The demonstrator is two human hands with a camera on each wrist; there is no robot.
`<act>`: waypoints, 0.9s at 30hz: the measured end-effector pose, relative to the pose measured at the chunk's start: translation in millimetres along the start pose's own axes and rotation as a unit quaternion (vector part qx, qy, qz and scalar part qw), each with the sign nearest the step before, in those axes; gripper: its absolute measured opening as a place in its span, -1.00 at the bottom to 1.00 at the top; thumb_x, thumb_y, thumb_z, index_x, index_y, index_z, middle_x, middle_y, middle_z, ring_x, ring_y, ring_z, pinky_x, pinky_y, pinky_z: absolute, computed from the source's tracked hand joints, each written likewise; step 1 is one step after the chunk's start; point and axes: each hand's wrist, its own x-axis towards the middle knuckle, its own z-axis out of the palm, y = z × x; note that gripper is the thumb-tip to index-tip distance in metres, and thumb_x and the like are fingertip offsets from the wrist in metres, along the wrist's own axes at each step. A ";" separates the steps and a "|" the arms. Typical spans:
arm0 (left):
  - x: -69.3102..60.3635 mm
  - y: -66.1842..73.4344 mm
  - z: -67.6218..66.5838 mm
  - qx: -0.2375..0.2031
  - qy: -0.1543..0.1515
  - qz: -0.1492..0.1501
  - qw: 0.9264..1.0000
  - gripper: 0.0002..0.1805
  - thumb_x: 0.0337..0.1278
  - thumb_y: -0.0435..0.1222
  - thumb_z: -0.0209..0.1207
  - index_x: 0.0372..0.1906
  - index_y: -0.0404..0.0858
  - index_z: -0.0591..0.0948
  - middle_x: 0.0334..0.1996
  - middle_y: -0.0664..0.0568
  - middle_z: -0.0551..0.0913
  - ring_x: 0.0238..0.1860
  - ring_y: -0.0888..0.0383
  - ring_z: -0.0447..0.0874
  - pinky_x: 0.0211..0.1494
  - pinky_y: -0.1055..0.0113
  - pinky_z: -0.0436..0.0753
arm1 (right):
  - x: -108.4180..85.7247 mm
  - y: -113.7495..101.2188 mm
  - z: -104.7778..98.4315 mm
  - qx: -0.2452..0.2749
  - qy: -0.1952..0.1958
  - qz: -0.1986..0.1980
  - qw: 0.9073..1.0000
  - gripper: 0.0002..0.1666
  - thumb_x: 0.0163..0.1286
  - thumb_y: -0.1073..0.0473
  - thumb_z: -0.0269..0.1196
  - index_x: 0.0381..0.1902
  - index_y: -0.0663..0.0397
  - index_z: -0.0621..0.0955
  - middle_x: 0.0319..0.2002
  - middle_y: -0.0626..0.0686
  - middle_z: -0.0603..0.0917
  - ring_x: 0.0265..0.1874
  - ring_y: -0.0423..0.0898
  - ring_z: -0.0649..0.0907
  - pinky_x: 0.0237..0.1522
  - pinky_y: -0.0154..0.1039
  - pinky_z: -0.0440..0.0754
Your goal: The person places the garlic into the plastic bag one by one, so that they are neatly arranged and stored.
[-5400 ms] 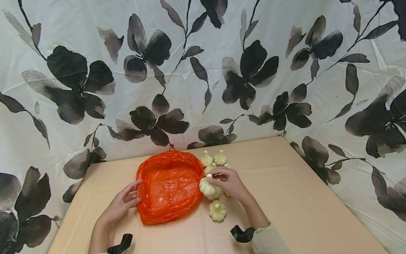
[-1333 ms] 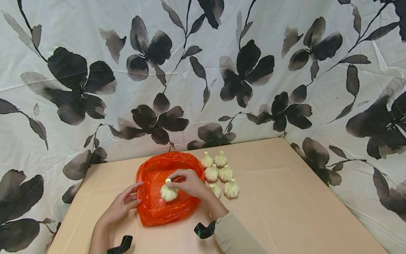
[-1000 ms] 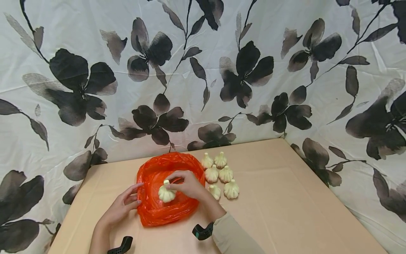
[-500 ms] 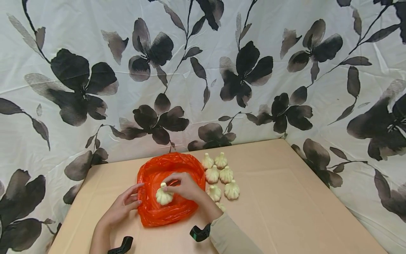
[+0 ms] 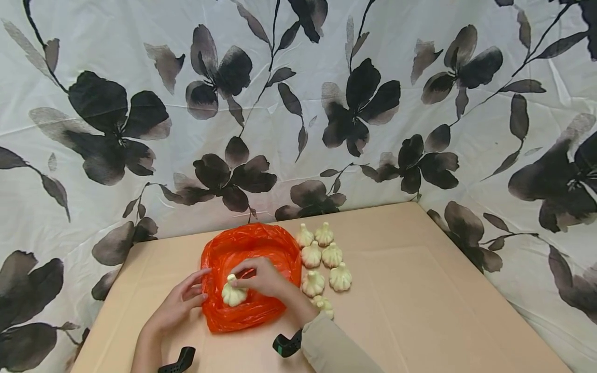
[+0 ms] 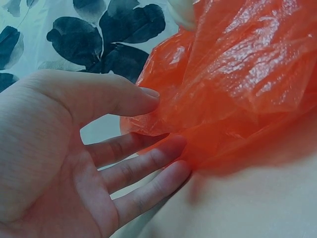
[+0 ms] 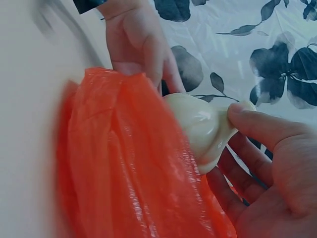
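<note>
A red plastic bag (image 5: 219, 316) lies with its mouth spread wide on the table. My left hand (image 5: 174, 305) is at its left rim; in the left wrist view, the bag's thin edge passes between the thumb (image 6: 133, 99) and fingers (image 6: 148, 161). Over the inside of the bag, my right hand (image 5: 263, 277) pinches a pale garlic bulb (image 5: 233, 295) by its stem. In the right wrist view, the bag wall partly covers this bulb (image 7: 195, 121). Whether the bulb touches the bag's floor, I cannot tell.
Several more garlic bulbs (image 5: 332, 255) stand on the table (image 5: 420, 290) just right of the bag. My right sleeve (image 5: 336, 339) lies near the closest one (image 5: 323, 305). A floral cloth (image 5: 289, 103) hangs along the table's back and right edges.
Earlier, my right hand held the bulb over the group at right. It has since carried it left over the bag, then lower and further left inside. My left hand has stayed at the rim.
</note>
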 end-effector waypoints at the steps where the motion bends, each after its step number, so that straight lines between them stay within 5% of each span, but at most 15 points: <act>1: 0.2 0.2 -0.3 -0.001 0.000 0.001 1.000 -0.31 0.27 -0.26 0.17 0.46 -0.11 0.20 0.34 -0.30 0.30 0.18 -0.14 0.52 0.01 0.43 0.59 | 0.7 0.4 0.9 -0.004 -0.001 0.001 1.000 -0.77 0.21 0.06 0.39 -0.15 -0.12 0.73 -0.24 -0.19 0.73 -0.26 -0.33 0.60 -0.16 -0.48 0.58; 12: 1.6 2.5 -3.1 0.015 0.006 0.004 1.000 -0.32 0.27 -0.25 0.16 0.45 -0.10 0.21 0.34 -0.29 0.31 0.24 -0.27 0.45 0.24 -0.20 0.44 | 6.5 2.7 8.6 -0.030 -0.011 0.011 0.999 -0.78 0.21 0.06 0.38 -0.16 -0.15 0.74 -0.27 -0.23 0.74 -0.28 -0.39 0.57 -0.17 -0.51 0.55; 15: 1.4 2.0 -2.9 0.012 0.005 0.004 1.000 -0.32 0.27 -0.25 0.16 0.45 -0.10 0.22 0.35 -0.29 0.31 0.24 -0.27 0.45 0.23 -0.11 0.49 | 7.0 2.6 10.6 -0.027 -0.014 0.021 0.999 -0.78 0.21 0.06 0.38 -0.15 -0.17 0.74 -0.27 -0.24 0.73 -0.28 -0.38 0.57 -0.17 -0.51 0.56; 22: 0.7 0.9 -1.3 0.002 0.000 0.005 1.000 -0.32 0.27 -0.27 0.17 0.45 -0.11 0.22 0.35 -0.30 0.30 0.21 -0.22 0.49 0.03 0.45 0.56 | 7.1 3.9 15.5 -0.024 -0.007 0.038 0.999 -0.78 0.21 0.07 0.38 -0.15 -0.21 0.74 -0.27 -0.28 0.72 -0.27 -0.38 0.58 -0.15 -0.50 0.56; 27: 0.5 2.8 -1.5 0.004 0.004 -0.001 1.000 -0.32 0.26 -0.26 0.18 0.45 -0.09 0.22 0.35 -0.29 0.31 0.22 -0.21 0.48 0.11 0.30 0.57 | 8.7 5.3 18.4 -0.041 -0.007 0.039 0.998 -0.79 0.22 0.08 0.38 -0.15 -0.20 0.74 -0.28 -0.30 0.72 -0.26 -0.39 0.57 -0.12 -0.49 0.54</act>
